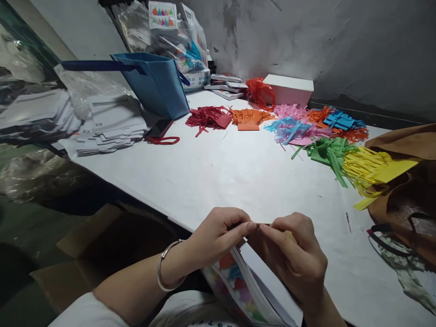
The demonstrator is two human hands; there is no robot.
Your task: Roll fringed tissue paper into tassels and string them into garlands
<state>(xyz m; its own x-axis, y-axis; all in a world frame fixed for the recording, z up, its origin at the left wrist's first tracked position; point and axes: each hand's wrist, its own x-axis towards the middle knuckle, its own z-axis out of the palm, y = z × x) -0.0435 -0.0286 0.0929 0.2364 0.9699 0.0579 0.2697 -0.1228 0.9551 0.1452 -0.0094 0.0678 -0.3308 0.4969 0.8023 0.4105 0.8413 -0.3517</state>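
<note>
My left hand (218, 236) and my right hand (293, 254) meet at the near edge of the white table (218, 172). Both pinch a small thin piece (264, 224) between fingertips; it looks brownish or yellow, too small to name. A silver bangle (165, 272) sits on my left wrist. Under my hands lies a clear packet with coloured paper bits (238, 284) beside white sheets.
Piles of fringed paper lie across the far table: red (207, 118), orange (248, 118), pink and blue (293, 129), green (329, 152), yellow (371, 170). A blue bag (156, 84), white box (289, 88), stacked white cards (109, 127), brown bag (408, 181) and cardboard box (102, 245) surround them.
</note>
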